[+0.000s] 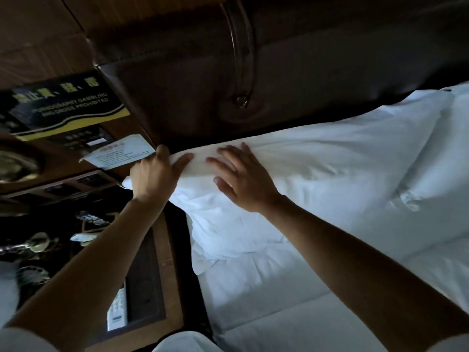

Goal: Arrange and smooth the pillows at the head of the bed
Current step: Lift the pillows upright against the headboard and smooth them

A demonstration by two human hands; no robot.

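Note:
A white pillow (pixel 317 174) lies along the head of the bed against the dark padded headboard (pixel 193 80). My left hand (pixel 154 174) grips the pillow's left end, thumb on top and fingers wrapped round the corner. My right hand (pixel 241 176) rests flat on the pillow's top just to the right, fingers spread. A second white pillow (pixel 451 148) lies further right, overlapping the first one's far end. The pillowcase's loose open end (pixel 210 250) hangs crumpled below my hands.
White bed linen (pixel 291 301) covers the mattress below the pillows. Left of the bed stands a dark wooden nightstand (pixel 162 288) with a white remote (pixel 118 311), a printed card (pixel 119 154), a warning sign (pixel 68 107) and a control panel on the wall.

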